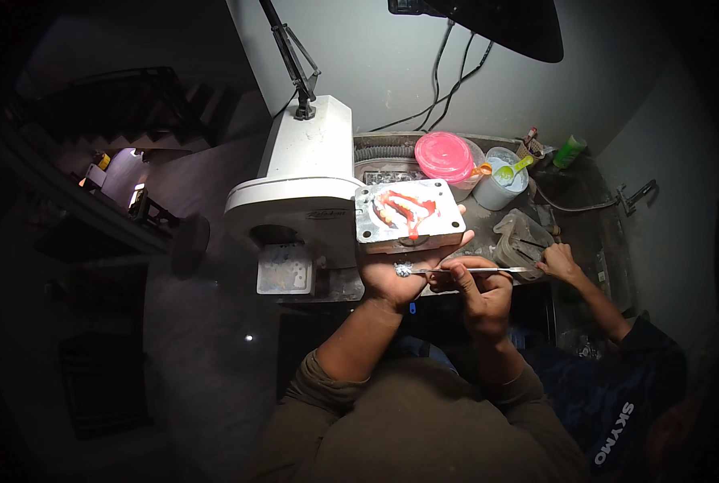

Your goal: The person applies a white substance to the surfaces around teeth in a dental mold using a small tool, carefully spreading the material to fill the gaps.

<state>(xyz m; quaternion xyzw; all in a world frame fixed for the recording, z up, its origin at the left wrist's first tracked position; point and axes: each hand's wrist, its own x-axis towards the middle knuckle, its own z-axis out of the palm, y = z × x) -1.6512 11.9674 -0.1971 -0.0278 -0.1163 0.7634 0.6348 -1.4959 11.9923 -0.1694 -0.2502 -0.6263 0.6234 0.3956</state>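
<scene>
On the palm and fingers of my left hand (382,280) rests a metal dental flask half (451,216). White plaster fills it, with a row of teeth set in red wax (412,221) on top. Small whitish scraps (404,269) lie in the same palm, below the flask. My right hand (482,302) is closed round a thin metal spatula (500,270), held level. Its left tip is close to the scraps; whether it touches them I cannot tell.
Left stands a white machine (303,193) with a lamp arm (295,72). Behind the flask are a pink-lidded tub (444,157) and a white tub (496,193) with a green scoop (514,169). At right, another person's hand (559,262) is by a clear container (524,233), near a tap (637,193).
</scene>
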